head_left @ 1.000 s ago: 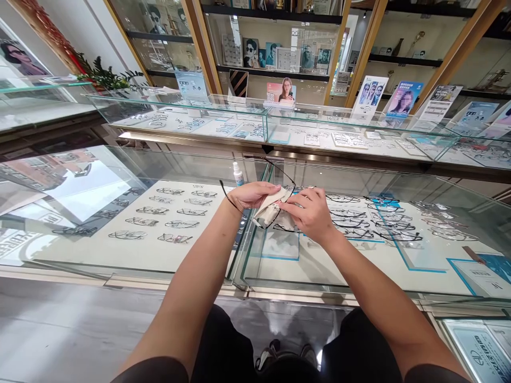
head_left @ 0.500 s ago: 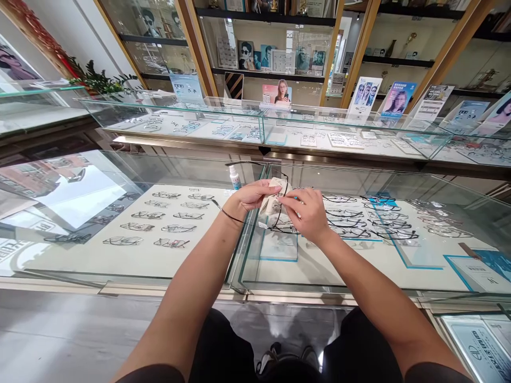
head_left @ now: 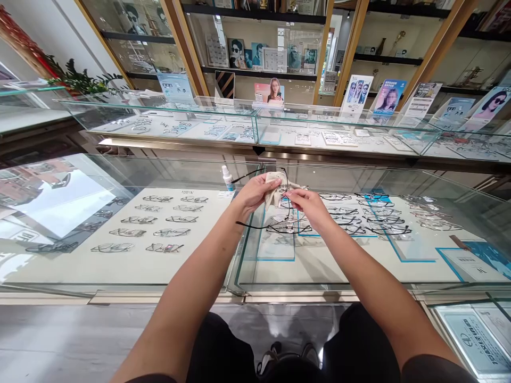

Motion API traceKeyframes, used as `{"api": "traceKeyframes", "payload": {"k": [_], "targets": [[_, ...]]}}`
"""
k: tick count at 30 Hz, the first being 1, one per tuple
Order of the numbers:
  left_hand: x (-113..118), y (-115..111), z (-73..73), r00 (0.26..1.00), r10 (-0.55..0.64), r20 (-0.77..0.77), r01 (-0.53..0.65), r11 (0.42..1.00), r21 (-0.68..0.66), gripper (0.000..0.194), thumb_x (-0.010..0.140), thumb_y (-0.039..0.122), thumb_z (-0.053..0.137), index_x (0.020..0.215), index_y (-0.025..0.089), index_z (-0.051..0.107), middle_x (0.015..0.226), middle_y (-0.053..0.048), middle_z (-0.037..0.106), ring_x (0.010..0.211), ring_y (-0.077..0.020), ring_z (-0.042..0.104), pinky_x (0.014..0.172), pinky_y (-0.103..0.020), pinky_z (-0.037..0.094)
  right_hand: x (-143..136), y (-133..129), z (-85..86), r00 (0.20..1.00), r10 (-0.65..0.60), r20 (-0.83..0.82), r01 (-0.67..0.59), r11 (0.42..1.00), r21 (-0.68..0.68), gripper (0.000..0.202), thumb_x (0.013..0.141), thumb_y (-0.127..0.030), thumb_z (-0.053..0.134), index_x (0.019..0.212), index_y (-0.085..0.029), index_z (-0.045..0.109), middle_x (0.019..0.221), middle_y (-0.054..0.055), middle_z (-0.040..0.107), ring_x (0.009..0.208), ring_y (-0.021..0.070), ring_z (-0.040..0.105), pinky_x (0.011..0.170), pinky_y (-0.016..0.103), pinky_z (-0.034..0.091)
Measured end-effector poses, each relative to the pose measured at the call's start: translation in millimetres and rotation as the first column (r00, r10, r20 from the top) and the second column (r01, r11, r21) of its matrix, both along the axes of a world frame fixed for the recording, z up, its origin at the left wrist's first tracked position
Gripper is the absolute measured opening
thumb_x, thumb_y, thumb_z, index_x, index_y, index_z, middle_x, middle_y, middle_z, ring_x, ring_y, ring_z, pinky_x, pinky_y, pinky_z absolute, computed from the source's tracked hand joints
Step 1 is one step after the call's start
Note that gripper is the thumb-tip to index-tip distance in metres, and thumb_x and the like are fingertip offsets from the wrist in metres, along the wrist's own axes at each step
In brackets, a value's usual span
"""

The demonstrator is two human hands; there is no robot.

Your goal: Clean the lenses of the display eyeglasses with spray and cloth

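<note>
Over the glass counter, my left hand (head_left: 256,192) is closed on a beige lens cloth (head_left: 275,196) with dark printing. The cloth is folded around part of a pair of black-framed glasses (head_left: 288,208), covering a lens. Both temples of the glasses are unfolded and point left, the lower one passing by my left forearm. With thumb and fingers pinched, my right hand (head_left: 308,206) grips the glasses at the middle of the frame, by the cloth's right edge. Exactly where the fingertips meet the frame is partly hidden.
A white spray bottle (head_left: 227,178) stands on the glass behind my left hand. Under the glass, rows of eyeglasses (head_left: 178,218) lie left and right. Behind is another display counter (head_left: 179,139) with upright advertising cards (head_left: 386,98). A potted plant (head_left: 80,78) is at the far left.
The glasses have turned, with the lower temple now pointing left in front of my forearm. The cloth is bunched differently, and my right hand has shifted to a closer pinch on the frame.
</note>
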State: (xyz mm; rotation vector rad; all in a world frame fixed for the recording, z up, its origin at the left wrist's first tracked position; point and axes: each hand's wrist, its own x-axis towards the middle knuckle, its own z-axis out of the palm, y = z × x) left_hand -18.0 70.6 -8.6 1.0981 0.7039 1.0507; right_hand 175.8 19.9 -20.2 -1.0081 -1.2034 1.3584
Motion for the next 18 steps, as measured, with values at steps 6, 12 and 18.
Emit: {"api": "traceKeyframes", "payload": {"k": [6, 12, 18], "targets": [[1.2, -5.5, 3.9, 0.999, -0.051, -0.019, 0.051, 0.999, 0.011, 0.05, 0.068, 0.041, 0.101, 0.098, 0.011, 0.075, 0.087, -0.006, 0.078, 0.073, -0.0153, 0.069, 0.07, -0.026, 0.054, 2.3, 3.9, -2.6, 0.976, 0.114, -0.187, -0.133, 0.987, -0.094, 0.038, 0.067, -0.051, 0.091, 0.085, -0.018, 0.082, 0.053, -0.008, 0.041, 0.055, 0.0083, 0.031, 0.056, 0.029, 0.019], [-0.8, -8.8, 6.3, 0.98, -0.194, -0.038, 0.195, 0.981, 0.025, 0.046, 0.068, 0.036, 0.101, 0.097, 0.01, 0.076, 0.088, -0.008, 0.078, 0.079, -0.016, 0.071, 0.074, -0.025, 0.055, 10.9, 7.4, 1.5, 0.961, 0.164, -0.223, -0.199, 0.969, -0.143, 0.037, 0.066, -0.048, 0.094, 0.078, -0.018, 0.076, 0.049, -0.011, 0.03, 0.051, 0.008, 0.028, 0.052, 0.027, 0.024], [-1.7, -7.7, 1.8, 0.978, -0.183, -0.097, 0.184, 0.983, 0.009, 0.045, 0.065, 0.032, 0.102, 0.094, 0.011, 0.076, 0.083, -0.006, 0.077, 0.072, -0.0158, 0.07, 0.069, -0.026, 0.054, 12.7, 8.7, 0.3, 0.964, 0.201, -0.176, -0.234, 0.953, -0.19, 0.037, 0.063, -0.047, 0.095, 0.078, -0.019, 0.075, 0.048, -0.011, 0.031, 0.05, 0.0077, 0.028, 0.052, 0.026, 0.025]]}}
